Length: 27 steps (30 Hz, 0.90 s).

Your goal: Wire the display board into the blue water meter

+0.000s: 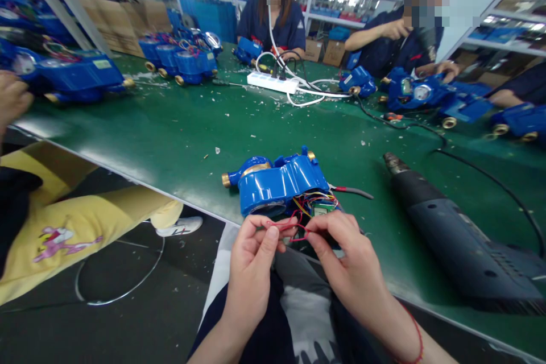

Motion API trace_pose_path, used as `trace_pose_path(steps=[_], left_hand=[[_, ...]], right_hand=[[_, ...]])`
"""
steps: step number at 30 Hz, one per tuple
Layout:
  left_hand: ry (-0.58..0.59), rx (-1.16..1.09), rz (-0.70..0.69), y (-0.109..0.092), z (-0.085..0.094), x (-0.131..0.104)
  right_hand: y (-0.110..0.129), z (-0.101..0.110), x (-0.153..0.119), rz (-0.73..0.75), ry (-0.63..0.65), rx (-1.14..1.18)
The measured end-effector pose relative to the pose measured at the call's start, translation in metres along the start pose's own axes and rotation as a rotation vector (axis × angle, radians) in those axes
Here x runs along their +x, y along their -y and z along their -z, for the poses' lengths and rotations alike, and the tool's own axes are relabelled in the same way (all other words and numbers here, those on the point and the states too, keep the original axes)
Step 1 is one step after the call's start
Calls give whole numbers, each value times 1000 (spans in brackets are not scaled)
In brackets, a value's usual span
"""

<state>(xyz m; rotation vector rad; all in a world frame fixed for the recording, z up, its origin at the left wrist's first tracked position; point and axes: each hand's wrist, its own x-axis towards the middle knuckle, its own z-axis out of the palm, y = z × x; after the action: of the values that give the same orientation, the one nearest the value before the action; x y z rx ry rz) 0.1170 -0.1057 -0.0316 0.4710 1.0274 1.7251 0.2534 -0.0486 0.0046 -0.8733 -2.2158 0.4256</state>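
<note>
A blue meter [279, 182] with brass fittings lies on its side at the near edge of the green table. Its open side faces me and shows a small circuit board [322, 207] and coloured wires. Just in front of it, my left hand [258, 256] pinches thin red wires [294, 226] between thumb and fingers. My right hand [347, 247] closes thumb and forefinger on the other end of the red wires, close to the board. A grey cable [356, 191] with a red part sticks out from the meter's right side.
A heat gun [452, 233] lies on the green table [170, 136] at the right. Further back are a white power strip [273, 82], cables and several blue meters [187, 62]. Two people sit across the table; a person in yellow trousers [106, 216] sits at the left.
</note>
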Motion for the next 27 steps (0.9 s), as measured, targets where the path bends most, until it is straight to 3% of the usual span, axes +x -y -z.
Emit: trace_pose_path(steps=[15, 27], left_hand=[[36, 76, -36, 0, -6, -2], [31, 229, -114, -3, -9, -3]], right_hand=[[-4, 16, -12, -136, 85, 270], [-10, 21, -5, 65, 179, 202]])
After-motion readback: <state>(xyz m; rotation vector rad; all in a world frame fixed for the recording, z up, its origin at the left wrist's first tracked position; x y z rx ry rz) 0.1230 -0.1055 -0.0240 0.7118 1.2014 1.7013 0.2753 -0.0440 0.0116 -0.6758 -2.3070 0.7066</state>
